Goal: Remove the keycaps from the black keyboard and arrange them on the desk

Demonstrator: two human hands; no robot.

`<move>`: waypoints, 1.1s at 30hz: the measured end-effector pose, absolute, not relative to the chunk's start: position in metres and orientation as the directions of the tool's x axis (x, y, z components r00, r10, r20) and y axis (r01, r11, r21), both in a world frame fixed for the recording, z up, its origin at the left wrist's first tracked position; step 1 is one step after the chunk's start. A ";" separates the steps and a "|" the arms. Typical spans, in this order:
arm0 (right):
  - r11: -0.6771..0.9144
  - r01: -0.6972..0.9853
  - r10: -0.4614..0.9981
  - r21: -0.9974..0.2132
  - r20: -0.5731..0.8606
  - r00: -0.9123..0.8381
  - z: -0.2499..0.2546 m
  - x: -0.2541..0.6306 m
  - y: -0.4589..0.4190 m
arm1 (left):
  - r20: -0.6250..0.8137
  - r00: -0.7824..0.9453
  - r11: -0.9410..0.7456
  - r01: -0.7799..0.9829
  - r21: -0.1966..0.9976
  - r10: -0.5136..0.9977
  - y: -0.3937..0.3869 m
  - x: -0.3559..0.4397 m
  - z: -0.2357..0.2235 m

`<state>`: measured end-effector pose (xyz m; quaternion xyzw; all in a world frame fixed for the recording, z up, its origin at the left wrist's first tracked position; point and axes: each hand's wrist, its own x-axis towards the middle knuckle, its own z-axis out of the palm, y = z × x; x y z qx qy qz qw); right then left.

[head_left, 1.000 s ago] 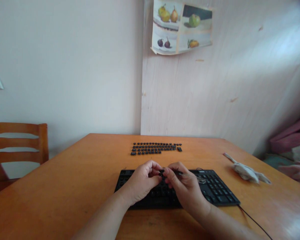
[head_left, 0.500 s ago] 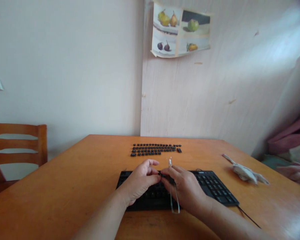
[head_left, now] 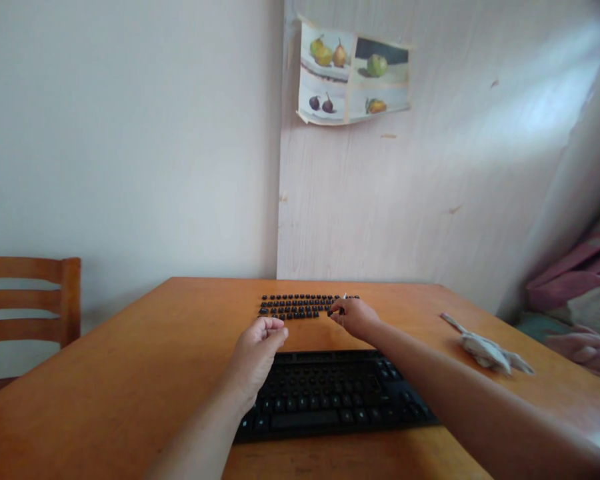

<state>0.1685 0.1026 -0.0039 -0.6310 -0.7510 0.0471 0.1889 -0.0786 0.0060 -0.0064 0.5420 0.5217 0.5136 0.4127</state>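
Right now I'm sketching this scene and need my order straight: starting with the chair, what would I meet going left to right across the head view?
Wooden chair → left hand → right hand → pale cloth → pink fabric.

1. Right hand (head_left: 356,317) stretched forward over table (head_left: 145,373), fingertips pinching small black keycap (head_left: 330,313) by right end of loose keycap rows (head_left: 295,303).
2. Left hand (head_left: 258,355) over keyboard's upper left, fingers curled, thumb tip close to index tip; grip unclear.
3. Black keyboard (head_left: 320,402) lies near side of table; space bar and lower keys on, upper rows look stripped. Right forearm covers its right part.
4. Greyish cloth (head_left: 487,352) crumpled on table, right.
5. Fruit poster (head_left: 353,77) on wall panel; wooden chair (head_left: 71,300) far left.
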 end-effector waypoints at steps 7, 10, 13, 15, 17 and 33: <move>0.145 0.960 0.978 -0.240 0.182 -0.102 -0.016 0.159 0.122 | 0.142 -0.075 -0.129 0.158 0.979 0.987 0.006 -0.081 -0.006; 0.138 0.968 0.981 -0.210 0.165 -0.104 -0.018 0.155 0.127 | 0.140 -0.073 -0.126 0.164 0.978 0.987 0.007 -0.080 -0.006; 0.129 0.975 0.984 -0.180 0.144 -0.104 -0.019 0.153 0.131 | 0.138 -0.077 -0.124 0.163 0.979 0.987 0.007 -0.080 -0.006; 0.127 0.978 0.986 -0.163 0.130 -0.106 -0.019 0.152 0.133 | 0.138 -0.078 -0.124 0.163 0.979 0.987 0.006 -0.079 -0.006; 0.129 0.980 0.986 -0.152 0.120 -0.111 -0.019 0.151 0.134 | 0.139 -0.080 -0.125 0.167 0.978 0.987 0.006 -0.079 -0.006; 0.228 0.926 0.955 -0.302 0.256 -0.152 -0.011 0.160 0.123 | 0.153 -0.080 -0.139 0.163 0.977 0.985 0.006 -0.079 -0.006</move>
